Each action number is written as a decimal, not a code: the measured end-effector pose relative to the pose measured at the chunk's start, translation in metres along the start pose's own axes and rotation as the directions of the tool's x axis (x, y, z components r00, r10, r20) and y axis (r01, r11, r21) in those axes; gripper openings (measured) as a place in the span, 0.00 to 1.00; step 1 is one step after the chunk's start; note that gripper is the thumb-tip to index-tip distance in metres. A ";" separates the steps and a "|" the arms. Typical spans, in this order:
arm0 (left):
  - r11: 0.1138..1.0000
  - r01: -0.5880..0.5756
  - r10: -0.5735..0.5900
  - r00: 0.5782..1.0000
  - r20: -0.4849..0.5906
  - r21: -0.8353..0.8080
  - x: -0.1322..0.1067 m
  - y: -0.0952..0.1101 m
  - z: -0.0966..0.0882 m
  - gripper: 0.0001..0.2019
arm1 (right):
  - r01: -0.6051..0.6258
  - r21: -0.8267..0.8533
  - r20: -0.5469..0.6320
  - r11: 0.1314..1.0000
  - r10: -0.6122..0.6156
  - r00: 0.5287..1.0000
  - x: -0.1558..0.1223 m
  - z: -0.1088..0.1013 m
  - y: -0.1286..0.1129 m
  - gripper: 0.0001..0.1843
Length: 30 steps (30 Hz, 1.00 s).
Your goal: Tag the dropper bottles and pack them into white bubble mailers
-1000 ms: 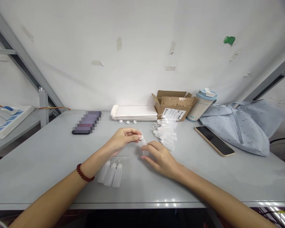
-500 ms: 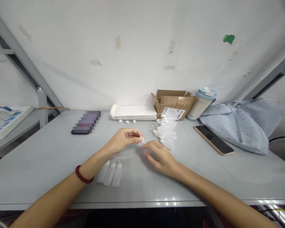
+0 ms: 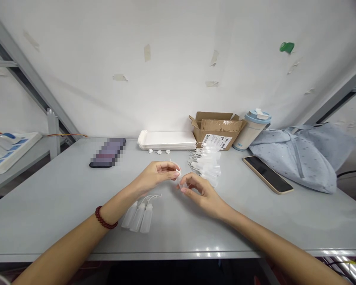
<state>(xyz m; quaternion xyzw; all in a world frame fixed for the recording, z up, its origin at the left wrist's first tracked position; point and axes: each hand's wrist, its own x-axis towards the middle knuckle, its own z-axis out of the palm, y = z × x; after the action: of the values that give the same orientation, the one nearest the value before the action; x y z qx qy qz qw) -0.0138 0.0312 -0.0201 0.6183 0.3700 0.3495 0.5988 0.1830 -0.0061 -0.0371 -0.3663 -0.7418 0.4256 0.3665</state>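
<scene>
My left hand (image 3: 163, 172) pinches the white top of a small translucent plastic bottle (image 3: 182, 184), whose thin white tube sticks up past my fingertips. Closed round the bottle's body from the right is my right hand (image 3: 200, 194), thumb and fingers partly hiding it. Three similar bottles (image 3: 138, 219) with curved thin tubes lie side by side on the table near my left wrist. A heap of more such bottles (image 3: 207, 162) lies beyond my right hand. Several small white caps (image 3: 159, 152) sit in a row farther back.
Against the wall stand a stack of white trays (image 3: 167, 139), an open cardboard box (image 3: 218, 128) and a tumbler (image 3: 250, 130). A phone (image 3: 267, 175) lies beside a blue cloth bag (image 3: 296, 158) on the right. Another phone (image 3: 106, 153), partly pixelated, lies at left.
My right fingers have curled and shifted slightly on the bottle's body. The thin tube has changed its tilt a little. My left hand stays nearly where it was.
</scene>
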 end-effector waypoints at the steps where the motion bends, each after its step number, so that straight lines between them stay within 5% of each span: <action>1: 1.000 0.008 -0.008 1.000 -0.005 0.003 0.000 -0.001 0.000 0.10 | -0.005 0.013 0.005 1.000 0.005 1.000 0.000 0.000 0.000 0.04; 17: 0.995 0.079 -0.077 0.997 -0.023 0.067 -0.001 0.001 -0.002 0.14 | -0.073 0.205 0.077 0.976 0.058 0.995 0.000 0.000 0.003 0.06; 30: 0.998 0.033 -0.033 0.999 0.007 0.050 -0.001 0.006 -0.003 0.11 | -0.189 0.449 0.135 0.873 0.143 0.980 0.003 -0.007 -0.001 0.11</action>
<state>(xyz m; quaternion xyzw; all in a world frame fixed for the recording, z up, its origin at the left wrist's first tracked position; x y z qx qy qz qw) -0.0165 0.0314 -0.0140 0.6283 0.3867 0.3278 0.5902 0.1870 -0.0016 -0.0328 -0.3101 -0.6028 0.6364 0.3680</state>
